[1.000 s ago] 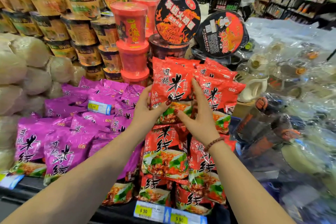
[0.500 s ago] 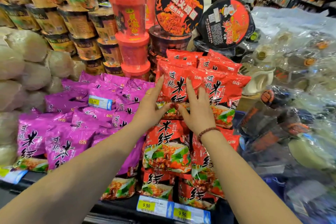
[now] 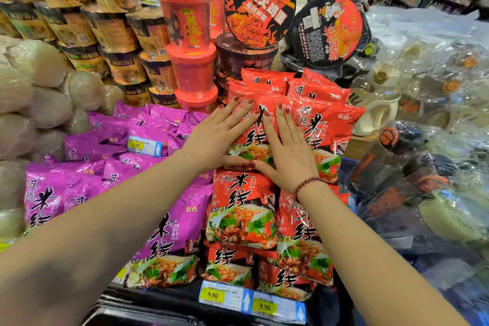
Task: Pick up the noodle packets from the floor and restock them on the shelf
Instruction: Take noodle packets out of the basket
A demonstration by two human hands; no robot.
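Head view: my left hand (image 3: 219, 137) and right hand (image 3: 287, 151) lie flat, fingers spread, on the red noodle packet (image 3: 264, 124) atop the shelf pile. Purple packets (image 3: 105, 145) crowd left, red cups (image 3: 191, 42) behind.

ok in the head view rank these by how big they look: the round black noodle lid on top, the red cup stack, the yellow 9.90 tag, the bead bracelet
1. Red cup stack, though the round black noodle lid looks close in size.
2. Round black noodle lid.
3. Bead bracelet and yellow 9.90 tag: too alike to rank, and the tag sits nearer the camera.
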